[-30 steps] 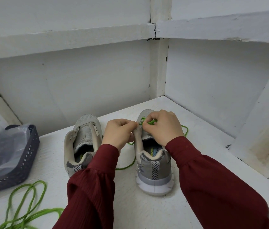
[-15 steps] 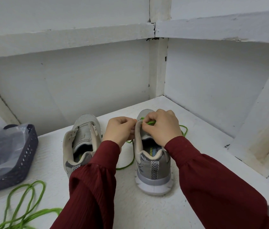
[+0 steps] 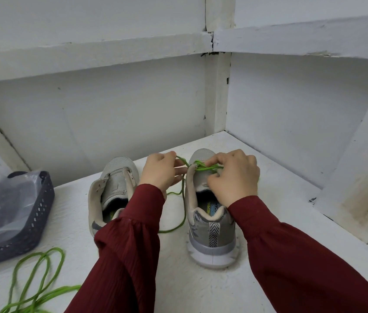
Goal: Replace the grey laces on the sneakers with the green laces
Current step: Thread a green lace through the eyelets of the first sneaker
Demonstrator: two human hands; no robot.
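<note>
While both sneakers stand side by side on the white shelf (image 3: 178, 285), heels toward the person and toes toward the back corner, long axes run near parallel. Right sneaker (image 3: 210, 224): green lace (image 3: 203, 167) crosses its front eyelets. Left sneaker (image 3: 113, 188): unlaced. Left hand (image 3: 160, 172) pinches one lace strand just beside the right sneaker. Right hand (image 3: 235, 177), fingers curled, grips the lace over the tongue. Spare green lace (image 3: 40, 285) lies loose front-left, near a dark basket (image 3: 38, 222).

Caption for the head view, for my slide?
Relacing: left hand and right hand pinch a green lace at the right-side sneaker on a white shelf; other sneaker, spare lace, basket to its left.
</note>
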